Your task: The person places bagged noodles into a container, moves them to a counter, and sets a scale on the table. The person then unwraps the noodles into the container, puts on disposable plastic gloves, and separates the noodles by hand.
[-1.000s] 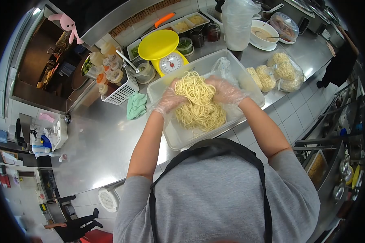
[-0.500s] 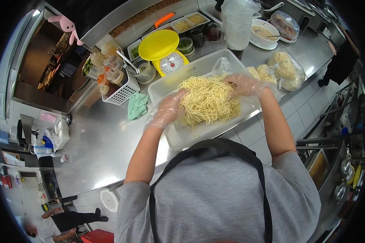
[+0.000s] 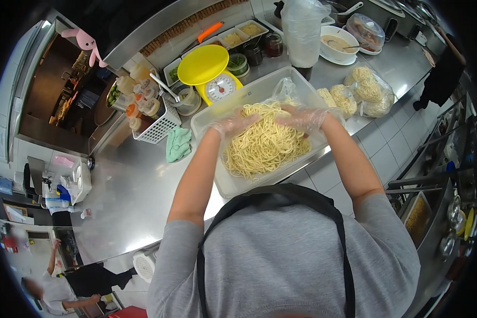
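A loose heap of yellow noodles [image 3: 265, 146] lies in a translucent plastic tub [image 3: 233, 185] on the steel counter. My left hand [image 3: 239, 125], in a clear plastic glove, presses into the left of the heap toward its far end. Opposite it, my right hand [image 3: 302, 117], gloved the same way, grips noodles from the right. Strands are bunched between the two hands, and some fingertips are hidden in them. Behind the heap, a crumpled clear plastic bag [image 3: 285, 89] lies inside the tub.
Beyond the tub stands a yellow scale [image 3: 221, 89]. A white basket of bottles [image 3: 161, 124] and a green cloth [image 3: 178, 144] are to the left. Bagged noodle bundles [image 3: 368, 90] and a white soup bowl [image 3: 340, 45] sit right. Another person [image 3: 63, 291] is at far lower left.
Both hands have come closer together toward the heap's far end. The noodles now spread nearer to me in the tub. The distant person has raised an arm.
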Tool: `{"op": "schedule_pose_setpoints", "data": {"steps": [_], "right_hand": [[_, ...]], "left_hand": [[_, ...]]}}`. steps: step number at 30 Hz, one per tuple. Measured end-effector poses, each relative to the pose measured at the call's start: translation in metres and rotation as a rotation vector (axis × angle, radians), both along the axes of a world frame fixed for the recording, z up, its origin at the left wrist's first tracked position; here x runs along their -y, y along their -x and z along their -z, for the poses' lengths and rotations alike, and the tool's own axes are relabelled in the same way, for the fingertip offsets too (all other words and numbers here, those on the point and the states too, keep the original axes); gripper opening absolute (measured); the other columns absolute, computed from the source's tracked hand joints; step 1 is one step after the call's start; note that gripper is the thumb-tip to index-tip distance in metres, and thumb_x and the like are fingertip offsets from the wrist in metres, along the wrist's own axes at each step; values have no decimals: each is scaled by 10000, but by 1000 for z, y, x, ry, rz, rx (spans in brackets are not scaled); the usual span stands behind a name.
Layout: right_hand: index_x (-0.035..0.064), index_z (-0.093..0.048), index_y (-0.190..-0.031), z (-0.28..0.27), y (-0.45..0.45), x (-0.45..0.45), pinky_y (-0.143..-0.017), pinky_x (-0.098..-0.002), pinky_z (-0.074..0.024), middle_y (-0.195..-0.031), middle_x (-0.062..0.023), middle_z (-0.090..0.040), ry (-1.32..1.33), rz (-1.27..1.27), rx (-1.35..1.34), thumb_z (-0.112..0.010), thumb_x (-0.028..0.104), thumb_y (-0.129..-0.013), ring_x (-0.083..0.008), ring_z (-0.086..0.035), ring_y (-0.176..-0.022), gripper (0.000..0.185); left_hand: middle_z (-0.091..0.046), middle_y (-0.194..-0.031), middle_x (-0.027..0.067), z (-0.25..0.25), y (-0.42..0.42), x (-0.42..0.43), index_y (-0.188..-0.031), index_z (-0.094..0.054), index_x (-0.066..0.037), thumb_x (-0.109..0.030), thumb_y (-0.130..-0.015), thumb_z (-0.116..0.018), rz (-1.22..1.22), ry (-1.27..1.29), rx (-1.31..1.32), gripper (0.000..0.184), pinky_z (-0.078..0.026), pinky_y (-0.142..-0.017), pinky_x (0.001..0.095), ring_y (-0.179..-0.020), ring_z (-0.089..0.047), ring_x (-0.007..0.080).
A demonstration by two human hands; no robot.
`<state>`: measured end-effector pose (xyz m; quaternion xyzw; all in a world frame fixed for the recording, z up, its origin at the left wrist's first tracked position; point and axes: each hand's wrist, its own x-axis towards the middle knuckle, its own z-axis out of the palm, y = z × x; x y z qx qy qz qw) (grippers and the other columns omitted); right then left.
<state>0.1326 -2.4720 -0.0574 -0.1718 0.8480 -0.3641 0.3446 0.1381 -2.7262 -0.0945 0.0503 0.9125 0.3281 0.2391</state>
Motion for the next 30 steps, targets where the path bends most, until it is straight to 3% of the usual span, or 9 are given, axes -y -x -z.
{"op": "schedule_pose_setpoints", "data": {"steps": [4,9,13,17,19,22,24,26,30], "right_hand": [[71,-239,-1336,5,-3,5,-911,-335,-396,-1277,-210,-402,-80,-222,-202,-587,617,-684,-288,-446,-1137,919],[39,-241,-1331,-4,-22,1,-981,-325,-319,-1323,-173,-348,517,-53,-55,-672,439,-709,-273,-404,-1177,856],[59,-263,-1326,-3,-25,5,-982,-319,-309,-1290,-154,-384,533,69,-231,-646,382,-761,-242,-398,-1175,754],[112,-282,-1329,-3,-22,14,-973,-316,-315,-1268,-131,-409,742,202,4,-651,378,-761,-216,-395,-1170,728],[127,-285,-1329,-15,-25,21,-964,-314,-323,-1246,-123,-434,743,145,0,-647,381,-766,-207,-409,-1155,716],[115,-470,-1144,-24,-28,29,-842,-273,-401,-1062,-71,-536,699,224,39,-671,328,-754,-154,-499,-986,488],[95,-502,-830,-19,-26,31,-675,-222,-415,-809,12,-518,666,219,-19,-696,227,-729,-79,-487,-758,256],[95,-455,-757,-8,-28,33,-632,-211,-399,-751,35,-471,768,156,-33,-690,172,-721,-63,-450,-706,249],[92,-412,-682,-23,-42,39,-588,-205,-385,-676,58,-410,887,46,-106,-662,69,-719,-46,-406,-639,254]], "left_hand": [[-354,-1314,163,-23,-14,-37,-1355,-198,-47,-443,-692,-667,-288,-255,75,904,-322,-971,339,-1177,-390,249],[-446,-1221,128,-36,-28,-26,-1351,-183,-43,-223,-665,-726,-397,-627,208,894,-421,-869,314,-1058,-488,210],[-494,-1085,65,-62,-47,-16,-1154,-339,-104,-10,-609,-698,-258,-779,56,660,-447,-821,295,-981,-505,170],[-487,-970,17,-75,-65,-21,-966,-360,-137,125,-581,-640,-203,-951,-96,543,-440,-809,270,-921,-501,137],[-484,-970,17,-76,-71,-26,-971,-357,-136,110,-590,-637,-218,-954,-137,533,-434,-820,274,-928,-495,139],[-469,-1028,31,-67,-76,-30,-1026,-354,-139,81,-612,-629,-257,-994,-157,543,-418,-853,286,-983,-474,156],[-457,-1086,45,-55,-77,-26,-1076,-353,-142,66,-624,-622,-282,-1028,-141,566,-407,-874,294,-1030,-459,170],[-375,-1254,83,-43,-76,-23,-1286,-263,-183,24,-648,-635,-346,-1083,-150,768,-396,-901,309,-1128,-413,202],[-239,-1372,103,-47,-81,-20,-1390,-106,-203,2,-657,-657,-391,-1294,86,940,-392,-917,314,-1201,-350,214]]}}
